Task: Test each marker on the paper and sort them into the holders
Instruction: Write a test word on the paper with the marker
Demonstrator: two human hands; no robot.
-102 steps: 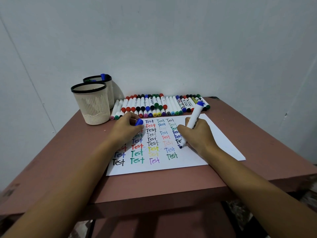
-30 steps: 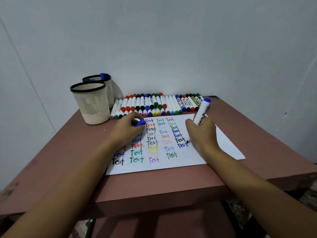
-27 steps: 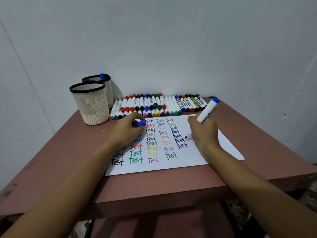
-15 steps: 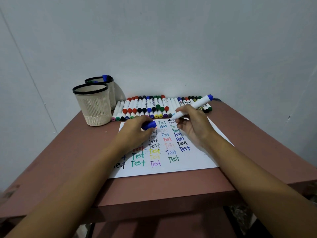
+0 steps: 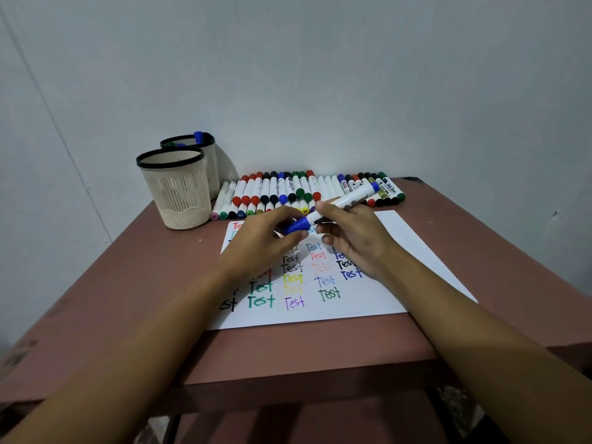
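Observation:
Above the white paper (image 5: 413,251), covered with several coloured "Test" words, my right hand (image 5: 355,238) holds a white marker with a blue end (image 5: 350,201), tilted up to the right. My left hand (image 5: 266,245) grips its blue cap (image 5: 296,226), which sits against the marker's tip end. Two cream mesh holders with black rims stand at the back left: the near holder (image 5: 179,187) and the far holder (image 5: 205,161), which has a blue marker sticking out. A row of several markers (image 5: 288,190) lies along the wall.
The reddish-brown table (image 5: 128,283) meets a grey wall at its far side, with another wall close on the left. The near table edge runs under my forearms. The paper's right part carries no writing.
My right hand finished writing a blue "Test", lifted the marker off the paper and swung its tip left. My left hand brought the blue cap up to meet the tip.

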